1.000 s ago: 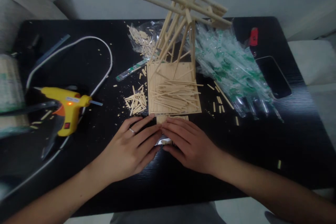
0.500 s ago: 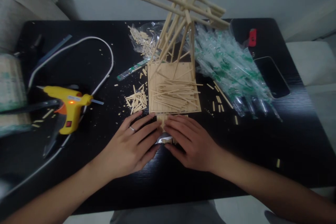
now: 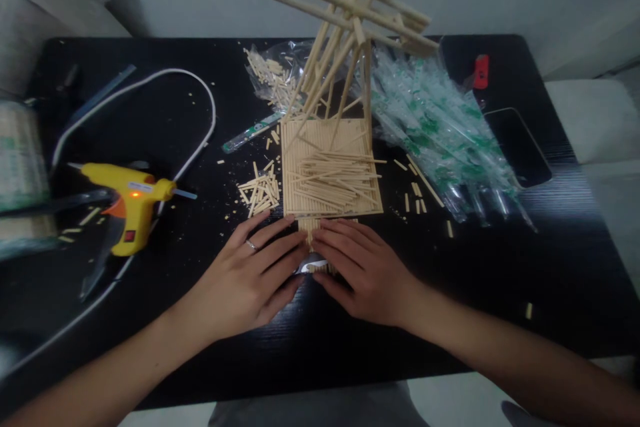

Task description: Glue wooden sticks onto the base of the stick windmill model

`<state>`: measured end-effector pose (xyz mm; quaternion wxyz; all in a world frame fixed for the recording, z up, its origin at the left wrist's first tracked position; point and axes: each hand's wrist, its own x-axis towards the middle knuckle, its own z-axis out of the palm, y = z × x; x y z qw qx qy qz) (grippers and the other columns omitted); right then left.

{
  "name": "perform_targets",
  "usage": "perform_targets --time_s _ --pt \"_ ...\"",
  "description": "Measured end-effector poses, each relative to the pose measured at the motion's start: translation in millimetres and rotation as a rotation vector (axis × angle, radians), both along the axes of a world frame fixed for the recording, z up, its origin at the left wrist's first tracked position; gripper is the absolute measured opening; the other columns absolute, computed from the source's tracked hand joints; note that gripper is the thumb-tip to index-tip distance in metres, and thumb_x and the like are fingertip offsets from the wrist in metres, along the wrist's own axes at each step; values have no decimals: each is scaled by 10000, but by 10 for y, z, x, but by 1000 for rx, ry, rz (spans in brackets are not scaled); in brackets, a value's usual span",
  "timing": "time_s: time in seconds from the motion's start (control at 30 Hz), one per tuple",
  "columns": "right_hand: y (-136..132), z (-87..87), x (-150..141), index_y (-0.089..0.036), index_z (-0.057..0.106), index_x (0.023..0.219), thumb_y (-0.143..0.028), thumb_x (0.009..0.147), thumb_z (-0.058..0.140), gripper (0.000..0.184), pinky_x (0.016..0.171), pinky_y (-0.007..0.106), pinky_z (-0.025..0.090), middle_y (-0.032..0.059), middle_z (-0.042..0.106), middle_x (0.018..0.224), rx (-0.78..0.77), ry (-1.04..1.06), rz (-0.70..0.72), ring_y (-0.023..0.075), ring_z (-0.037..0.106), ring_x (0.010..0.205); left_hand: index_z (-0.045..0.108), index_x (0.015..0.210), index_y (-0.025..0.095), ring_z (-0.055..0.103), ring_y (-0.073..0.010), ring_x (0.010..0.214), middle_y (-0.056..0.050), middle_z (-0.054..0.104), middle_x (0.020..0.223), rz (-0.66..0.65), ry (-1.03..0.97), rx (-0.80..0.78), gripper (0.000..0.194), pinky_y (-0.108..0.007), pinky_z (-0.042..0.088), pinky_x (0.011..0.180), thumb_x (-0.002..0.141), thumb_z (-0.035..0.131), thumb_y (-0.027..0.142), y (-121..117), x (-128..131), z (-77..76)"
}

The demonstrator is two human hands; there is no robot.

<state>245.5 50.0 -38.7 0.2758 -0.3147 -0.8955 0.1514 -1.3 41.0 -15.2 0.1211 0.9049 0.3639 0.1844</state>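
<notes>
My left hand (image 3: pixel 247 277) and my right hand (image 3: pixel 363 270) lie flat side by side on the black table (image 3: pixel 165 320), fingers stretched out. They press down on a small panel of wooden sticks (image 3: pixel 315 267), mostly hidden beneath the fingers. A ring shows on my left hand. Just beyond the fingertips sits a square base of sticks (image 3: pixel 330 170) with loose sticks piled on it. From that base rises a tall frame of chopsticks (image 3: pixel 340 20) leaning over the table.
A yellow glue gun (image 3: pixel 127 203) with a lit lamp lies at the left, its white cord (image 3: pixel 200 107) looping behind. Short cut sticks (image 3: pixel 260 193) lie beside the base. Plastic chopstick wrappers (image 3: pixel 440 127), a phone (image 3: pixel 517 143) and a red object (image 3: pixel 481 71) fill the right.
Both hands shifted slightly forward toward the stick base over the last second. In the last half second nothing visibly moved.
</notes>
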Motion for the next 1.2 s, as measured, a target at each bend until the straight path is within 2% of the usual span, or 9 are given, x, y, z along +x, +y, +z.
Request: perform_targets --time_s 0.6,1.2 --pt "7 13 -14 -75 660 1304 -236 989 658 354 1135 463 538 163 733 1288 -1 -20 9 284 650 1297 693 1292 174 606 -312 1370 -92 745 1316 4 -16 -7 361 -561 397 1241 937 685 238 3 1 4" --pt "11 32 -22 -133 643 1349 -250 1003 638 366 1124 467 544 138 733 1305 -2 -37 6 283 650 1307 671 1299 154 625 -312 1347 -136 720 1339 24 -17 2 368 -567 422 1224 944 672 252 -10 12 3"
